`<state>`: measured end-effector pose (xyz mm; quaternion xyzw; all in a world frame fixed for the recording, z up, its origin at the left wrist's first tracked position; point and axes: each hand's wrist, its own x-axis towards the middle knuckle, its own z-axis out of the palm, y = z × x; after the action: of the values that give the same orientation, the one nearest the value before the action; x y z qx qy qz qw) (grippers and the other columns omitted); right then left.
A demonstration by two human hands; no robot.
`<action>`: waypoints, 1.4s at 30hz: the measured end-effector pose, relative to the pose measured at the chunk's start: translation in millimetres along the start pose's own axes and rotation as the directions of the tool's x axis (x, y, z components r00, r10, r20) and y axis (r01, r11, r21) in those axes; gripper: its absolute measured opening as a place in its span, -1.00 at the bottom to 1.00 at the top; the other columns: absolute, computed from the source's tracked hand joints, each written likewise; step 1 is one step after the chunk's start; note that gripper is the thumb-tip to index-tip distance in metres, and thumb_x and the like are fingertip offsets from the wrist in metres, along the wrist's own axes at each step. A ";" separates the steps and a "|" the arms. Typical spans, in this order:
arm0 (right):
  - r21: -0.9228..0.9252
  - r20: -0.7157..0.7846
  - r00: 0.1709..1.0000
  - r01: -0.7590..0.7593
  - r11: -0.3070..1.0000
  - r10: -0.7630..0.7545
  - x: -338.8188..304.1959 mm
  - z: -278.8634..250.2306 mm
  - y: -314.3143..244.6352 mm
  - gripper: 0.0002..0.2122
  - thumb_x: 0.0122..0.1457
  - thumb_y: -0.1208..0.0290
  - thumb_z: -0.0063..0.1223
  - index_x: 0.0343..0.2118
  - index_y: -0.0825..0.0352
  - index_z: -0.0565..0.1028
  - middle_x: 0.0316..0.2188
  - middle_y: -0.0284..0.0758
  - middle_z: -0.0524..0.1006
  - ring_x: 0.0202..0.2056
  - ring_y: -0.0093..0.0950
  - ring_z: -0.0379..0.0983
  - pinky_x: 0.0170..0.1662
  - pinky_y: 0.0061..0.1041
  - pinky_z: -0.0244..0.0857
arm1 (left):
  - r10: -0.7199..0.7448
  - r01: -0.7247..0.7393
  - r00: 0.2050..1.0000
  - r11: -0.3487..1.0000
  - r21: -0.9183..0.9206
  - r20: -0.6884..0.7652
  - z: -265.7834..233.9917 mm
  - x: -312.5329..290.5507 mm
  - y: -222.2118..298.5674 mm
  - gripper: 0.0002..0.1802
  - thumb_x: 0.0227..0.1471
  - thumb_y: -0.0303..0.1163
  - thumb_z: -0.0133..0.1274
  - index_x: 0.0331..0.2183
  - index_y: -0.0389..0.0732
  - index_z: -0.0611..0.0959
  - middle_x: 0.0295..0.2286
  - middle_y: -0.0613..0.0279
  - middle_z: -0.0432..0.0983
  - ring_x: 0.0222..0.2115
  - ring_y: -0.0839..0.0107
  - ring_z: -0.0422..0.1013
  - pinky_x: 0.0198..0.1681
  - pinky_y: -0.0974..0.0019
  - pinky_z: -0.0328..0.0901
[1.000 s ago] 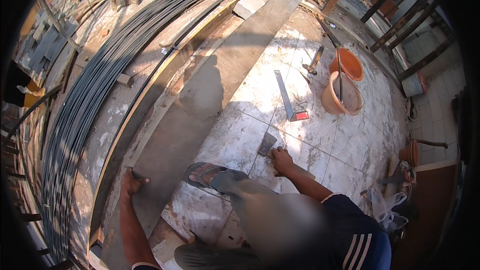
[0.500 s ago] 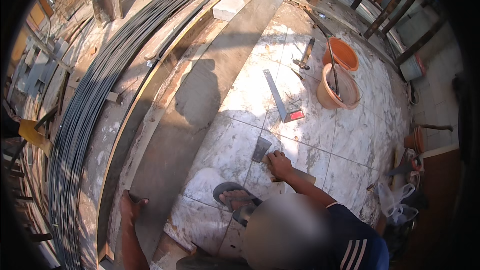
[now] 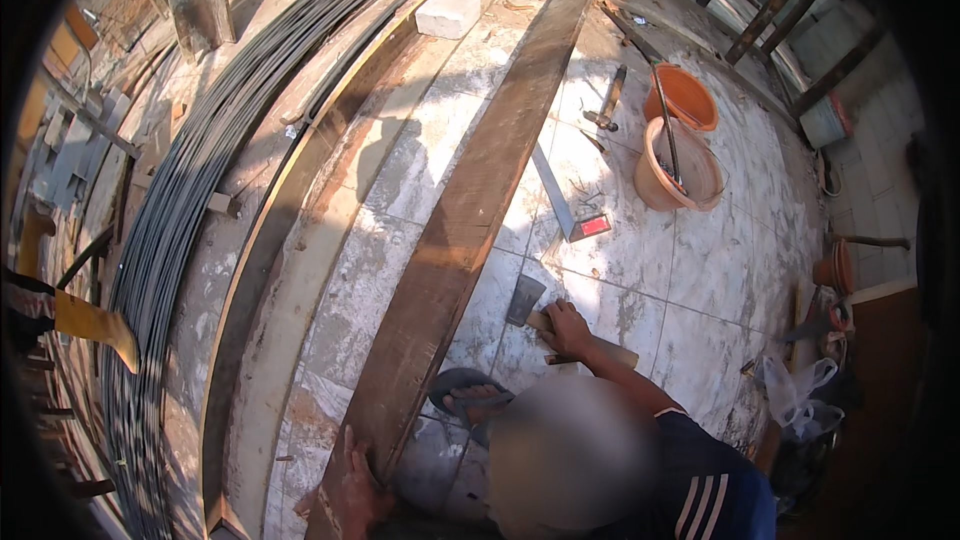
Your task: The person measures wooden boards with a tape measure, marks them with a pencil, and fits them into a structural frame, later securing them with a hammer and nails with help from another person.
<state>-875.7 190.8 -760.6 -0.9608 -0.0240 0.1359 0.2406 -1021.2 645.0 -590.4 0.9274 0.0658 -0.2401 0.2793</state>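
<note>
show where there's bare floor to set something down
White stained tiles lie mostly bare right of the L-shaped steel square, below the pale orange plastic bucket. Another patch runs between the long brown wooden plank and pale flat strip left of it. Crowded: around the right hand and dark-bladed hatchet, and along the dark bundled rods.

Beyond the right hand [image 3: 570, 330], on a smeared white tiled floor [image 3: 700, 280], lie a metal try square [image 3: 553, 183] with a red patch and, farther off, a hammer [image 3: 617, 87]; to their right stand a pale orange bucket [image 3: 662, 186] and a brighter orange bucket [image 3: 690, 90]. Well right of that hand is a clear plastic bag [image 3: 800, 390]. Left of the left hand [image 3: 355, 490], a bundle of dark rods [image 3: 190, 190] curves past a co-worker's yellow boot [image 3: 98, 325], and far ahead sits a pale block [image 3: 448, 13].
</note>
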 end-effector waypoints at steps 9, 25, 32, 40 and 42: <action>-0.023 0.017 0.999 -0.040 0.999 0.040 -24.0 -7.8 22.2 -0.57 -0.03 0.34 0.27 -0.12 0.36 0.39 -0.15 -0.07 0.40 -0.07 -0.04 0.36 -0.01 -0.10 0.31 | 0.092 -0.022 0.963 0.963 0.268 -0.253 71.2 26.8 -12.2 -0.12 -0.19 -0.67 -0.01 0.23 0.07 0.36 0.32 -0.02 -0.03 0.34 -0.19 -0.18 0.30 -0.38 -0.23; -0.079 0.144 0.989 -0.009 0.997 0.020 -14.4 -15.6 18.0 -0.55 -0.03 0.34 0.30 -0.12 0.40 0.37 -0.19 -0.04 0.41 -0.12 -0.03 0.38 -0.06 -0.14 0.30 | 0.085 -0.009 0.942 0.973 0.229 -0.324 112.1 50.4 -73.1 -0.23 -0.01 -0.05 0.22 0.23 0.19 0.37 0.35 0.23 -0.07 0.37 0.00 -0.21 0.33 -0.31 -0.29; -0.174 0.042 0.993 -0.104 0.979 0.113 8.6 -31.0 32.8 -0.58 -0.02 0.36 0.28 -0.11 0.36 0.41 -0.14 -0.04 0.43 -0.04 -0.02 0.37 0.01 -0.11 0.30 | 0.088 0.022 0.936 0.951 0.308 -0.341 118.6 50.0 -75.1 -0.26 0.07 -0.01 0.11 0.27 0.17 0.31 0.36 0.20 -0.11 0.37 -0.01 -0.23 0.34 -0.29 -0.33; -0.182 0.193 0.972 -0.098 0.978 0.133 17.5 -36.7 52.9 -0.58 -0.04 0.32 0.27 -0.11 0.29 0.40 -0.09 -0.05 0.43 -0.01 -0.05 0.40 0.02 -0.13 0.34 | 0.125 0.017 0.920 0.934 0.356 -0.372 120.3 51.8 -74.3 -0.29 0.09 0.03 0.05 0.25 0.13 0.34 0.35 0.18 -0.06 0.36 -0.02 -0.20 0.35 -0.26 -0.31; -0.157 0.260 0.964 -0.015 0.987 0.056 17.0 -49.0 76.8 -0.67 -0.03 0.32 0.24 -0.19 0.30 0.48 -0.19 -0.07 0.51 -0.07 -0.10 0.45 -0.02 -0.19 0.35 | 0.150 0.002 0.906 0.933 0.360 -0.396 128.8 53.7 -78.1 -0.30 0.10 0.05 0.03 0.24 0.13 0.36 0.35 0.18 -0.04 0.36 -0.02 -0.18 0.35 -0.26 -0.30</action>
<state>-847.5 102.6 -759.3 -0.9500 -0.0491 0.2647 0.1579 -1046.8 638.8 -748.1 0.9937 0.0442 -0.0333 0.0974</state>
